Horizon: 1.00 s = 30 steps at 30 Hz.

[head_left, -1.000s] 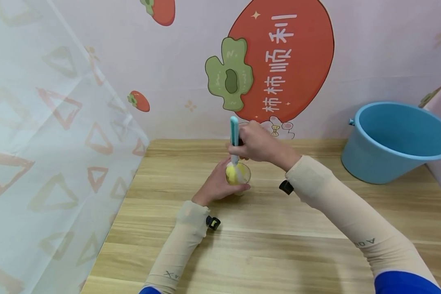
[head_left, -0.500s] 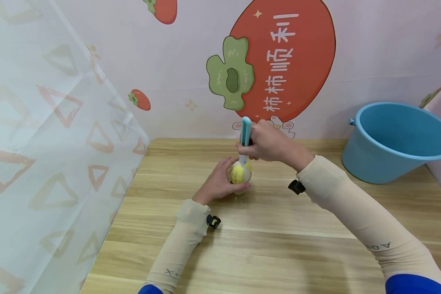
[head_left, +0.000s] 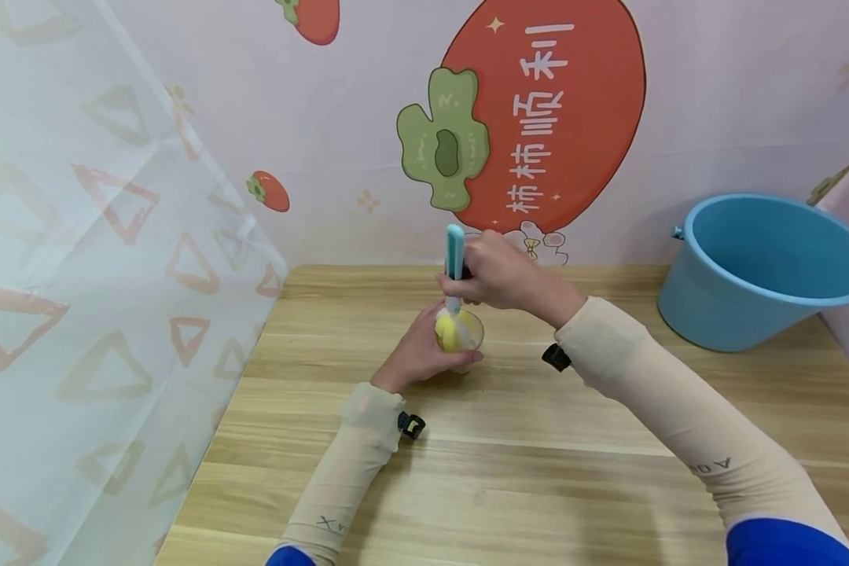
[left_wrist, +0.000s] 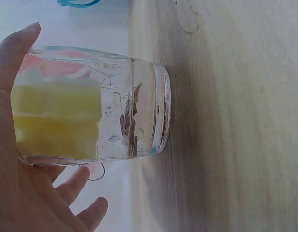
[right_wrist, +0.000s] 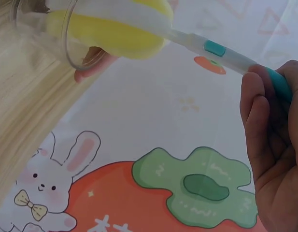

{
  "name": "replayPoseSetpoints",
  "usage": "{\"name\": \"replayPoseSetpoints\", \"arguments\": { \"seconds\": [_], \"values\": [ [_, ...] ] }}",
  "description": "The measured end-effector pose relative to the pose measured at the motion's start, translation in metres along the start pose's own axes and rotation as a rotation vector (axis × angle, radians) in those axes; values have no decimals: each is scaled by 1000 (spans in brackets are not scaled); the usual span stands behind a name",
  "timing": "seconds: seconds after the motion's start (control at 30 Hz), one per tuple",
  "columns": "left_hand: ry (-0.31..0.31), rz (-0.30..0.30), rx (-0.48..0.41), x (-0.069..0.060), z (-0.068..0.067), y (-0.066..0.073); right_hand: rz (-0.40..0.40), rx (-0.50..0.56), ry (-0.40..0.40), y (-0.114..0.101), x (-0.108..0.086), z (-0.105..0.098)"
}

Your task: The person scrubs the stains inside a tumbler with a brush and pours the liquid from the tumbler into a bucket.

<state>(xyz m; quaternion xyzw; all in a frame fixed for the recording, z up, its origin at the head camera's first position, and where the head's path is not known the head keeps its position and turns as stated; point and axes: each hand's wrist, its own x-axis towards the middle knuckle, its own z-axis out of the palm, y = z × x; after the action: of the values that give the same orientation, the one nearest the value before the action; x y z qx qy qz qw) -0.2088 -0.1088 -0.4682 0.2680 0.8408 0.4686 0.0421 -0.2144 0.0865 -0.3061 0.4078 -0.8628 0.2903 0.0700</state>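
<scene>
My left hand point(head_left: 420, 354) grips a clear drinking glass point(left_wrist: 115, 108) that stands upright on the wooden table, fingers and thumb around its side. Dark bits point(left_wrist: 128, 116) show near the bottom of the glass. In my right hand point(head_left: 502, 273) is a sponge cup brush point(head_left: 455, 255) with a teal and white handle, tilted over the glass. Its yellow and white sponge head point(right_wrist: 134, 41) sits inside the upper part of the glass, partly above the rim in the right wrist view. Fingers of the right hand curl round the handle in that view.
A blue bucket point(head_left: 714, 299) stands at the back right of the wooden table point(head_left: 509, 479). Behind the table hangs a printed cloth point(head_left: 354, 118) with persimmons, and another patterned sheet point(head_left: 113, 314) covers the left side.
The right hand and brush first moved right, then back left, shifting the sponge within the glass. My left hand keeps holding the glass in nearly the same place.
</scene>
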Motion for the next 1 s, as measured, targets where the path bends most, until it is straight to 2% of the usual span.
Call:
{"name": "replayPoseSetpoints", "arguments": {
  "seconds": [0.07, 0.17, 0.33, 0.43, 0.57, 0.67, 0.73, 0.87, 1.0],
  "values": [
    [1, -12, 48, 1, 1, -4, 4, -11, -12, 4, -1, -2],
    [-5, -48, 90, 0, 1, -2, 30, -5, -37, 9, -5, -7],
    [-24, -138, 113, -4, -1, 2, 74, 52, -83, 14, -12, -14],
    [-29, -161, 115, -5, -1, 3, 87, 79, -122, 12, -13, -16],
    [-20, -101, 78, -3, -1, 2, 80, 77, -150, 6, -10, -15],
    [-16, -28, 32, -1, -1, 0, 57, 51, -134, 3, -6, -11],
    [-16, -3, 4, -1, 0, -2, 42, 27, -112, 1, -3, -9],
    [-17, 6, -6, 0, 0, -4, 27, -24, -71, 1, 1, -6],
    [-15, -16, 40, -1, 0, -3, 6, -67, -49, 2, 0, -7]
  ]
}}
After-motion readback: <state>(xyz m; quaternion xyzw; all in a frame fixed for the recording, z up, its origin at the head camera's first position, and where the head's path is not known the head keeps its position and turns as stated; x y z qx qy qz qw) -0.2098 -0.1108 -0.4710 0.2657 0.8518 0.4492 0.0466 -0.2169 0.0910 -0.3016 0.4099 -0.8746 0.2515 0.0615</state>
